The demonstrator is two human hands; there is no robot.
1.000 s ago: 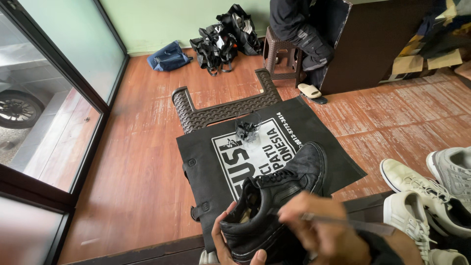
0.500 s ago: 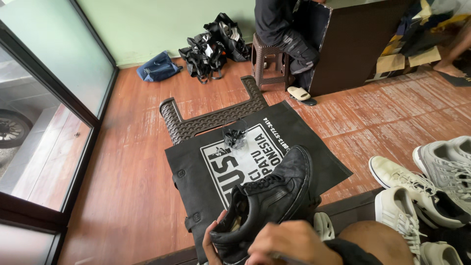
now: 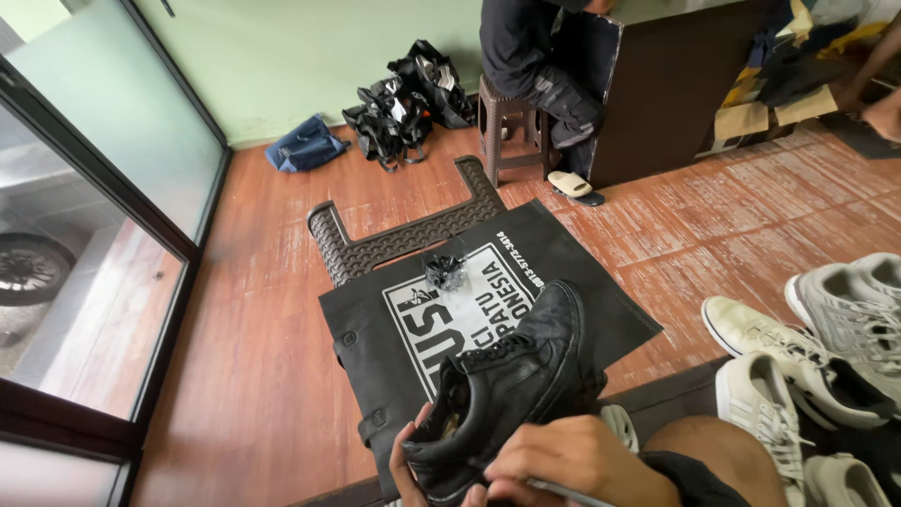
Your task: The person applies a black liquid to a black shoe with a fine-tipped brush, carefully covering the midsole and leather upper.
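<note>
The left hand (image 3: 405, 462) cups the heel of a black leather lace-up shoe (image 3: 507, 385), its grip closed round it, low above a black printed fabric bag (image 3: 375, 329) on the floor; the right hand (image 3: 572, 460) pinches a thin grey tool (image 3: 563, 488) at the shoe's side; white sneakers (image 3: 798, 366) lie right.

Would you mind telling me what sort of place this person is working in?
Probably a small shoe-care or repair shop. The left hand and right hand hold a black shoe over a black printed bag, white sneakers wait on the red tiled floor, and more bags lie by the wall.
</note>
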